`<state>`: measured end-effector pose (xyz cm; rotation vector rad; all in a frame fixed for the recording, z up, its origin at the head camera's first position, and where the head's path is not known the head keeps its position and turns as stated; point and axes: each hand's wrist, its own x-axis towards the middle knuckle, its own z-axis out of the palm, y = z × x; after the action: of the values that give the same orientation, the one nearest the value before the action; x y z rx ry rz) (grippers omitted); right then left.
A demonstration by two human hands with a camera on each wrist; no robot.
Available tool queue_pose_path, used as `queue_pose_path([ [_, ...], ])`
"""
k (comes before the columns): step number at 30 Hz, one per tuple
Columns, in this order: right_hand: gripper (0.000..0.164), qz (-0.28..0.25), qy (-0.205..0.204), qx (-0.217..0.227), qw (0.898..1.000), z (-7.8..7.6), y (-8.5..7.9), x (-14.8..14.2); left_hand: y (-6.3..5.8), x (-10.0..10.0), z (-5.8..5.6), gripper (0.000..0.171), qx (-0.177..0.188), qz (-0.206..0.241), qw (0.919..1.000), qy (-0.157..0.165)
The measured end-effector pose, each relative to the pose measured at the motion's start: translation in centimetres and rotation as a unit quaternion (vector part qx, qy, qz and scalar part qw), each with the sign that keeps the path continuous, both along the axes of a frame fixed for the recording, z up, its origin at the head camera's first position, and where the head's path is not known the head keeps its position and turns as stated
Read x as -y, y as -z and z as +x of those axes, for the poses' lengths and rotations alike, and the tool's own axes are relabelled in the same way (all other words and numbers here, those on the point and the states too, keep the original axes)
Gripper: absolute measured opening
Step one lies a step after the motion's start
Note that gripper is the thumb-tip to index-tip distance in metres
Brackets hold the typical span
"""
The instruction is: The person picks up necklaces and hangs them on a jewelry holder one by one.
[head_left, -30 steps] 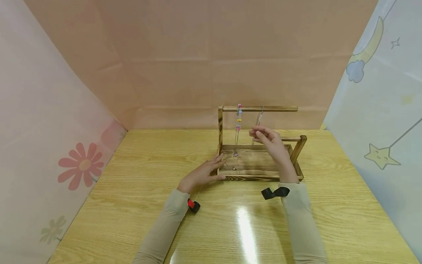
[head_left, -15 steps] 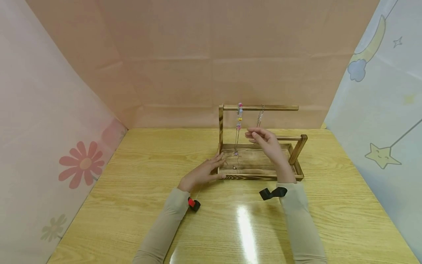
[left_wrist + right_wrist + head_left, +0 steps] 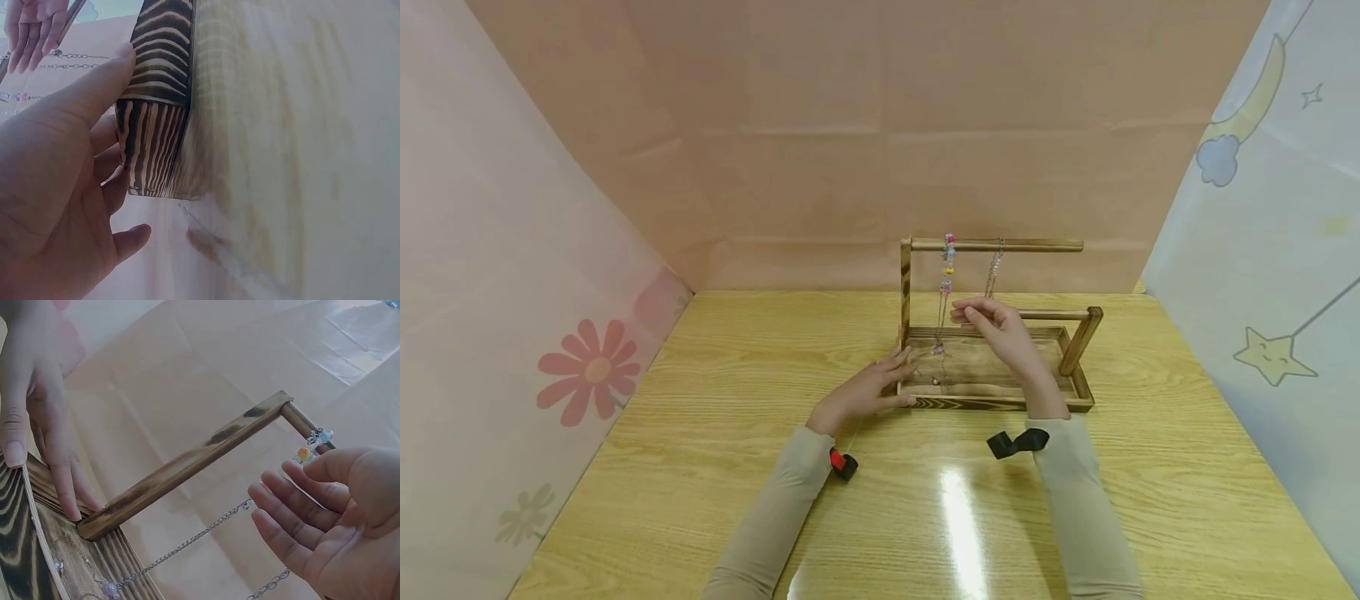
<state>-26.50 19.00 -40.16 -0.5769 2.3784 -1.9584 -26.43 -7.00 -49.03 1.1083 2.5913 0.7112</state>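
A wooden jewellery stand (image 3: pixel 1000 405) has a tray base, a tall left post with a top bar, and a lower bar. My left hand (image 3: pixel 859 396) rests on the tray's left end, thumb on the front rim and fingers extended over the end wall near the post. From the top bar hangs a beaded necklace (image 3: pixel 947 271) with pastel beads, its chain (image 3: pixel 200 534) reaching down to the tray. Farther right hangs a silver chain (image 3: pixel 995 268), partly hidden by my right hand. My right hand (image 3: pixel 1003 333) hovers beside the beaded necklace, fingers loosely bent and holding nothing.
On the stand's right side, a slanted post (image 3: pixel 1080 343) carries the lower bar (image 3: pixel 1051 315). Small pendant pieces (image 3: pixel 936 381) lie at the tray's left. A wood-grain table (image 3: pixel 760 333) bears the stand. Cloth panels (image 3: pixel 790 183) rise behind and at both sides.
My right hand has moved left and slightly down, from in front of the silver chain toward the beaded necklace. The left hand keeps its place on the tray's end.
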Motion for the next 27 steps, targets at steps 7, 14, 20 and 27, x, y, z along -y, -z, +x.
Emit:
queue_pose_path([
  [7,0.038,-0.001,-0.024,-0.005,1.000,-0.1,0.4,0.4,-0.1,0.0,0.0,0.070,-0.008,-0.015,0.9998,-0.004],
  [14,0.036,0.016,-0.027,0.002,1.000,-0.6,1.3,0.8,-0.1,-0.2,0.1,0.068,-0.028,-0.027,0.9992,-0.007],
  [20,0.036,0.033,-0.021,0.020,0.999,-0.9,2.1,1.1,-0.2,-0.2,0.2,0.069,-0.032,-0.030,0.9990,-0.009],
  [27,0.034,0.043,-0.020,0.054,0.997,-1.0,2.7,1.7,0.0,-0.2,0.2,0.067,-0.037,-0.042,0.9983,-0.016],
])
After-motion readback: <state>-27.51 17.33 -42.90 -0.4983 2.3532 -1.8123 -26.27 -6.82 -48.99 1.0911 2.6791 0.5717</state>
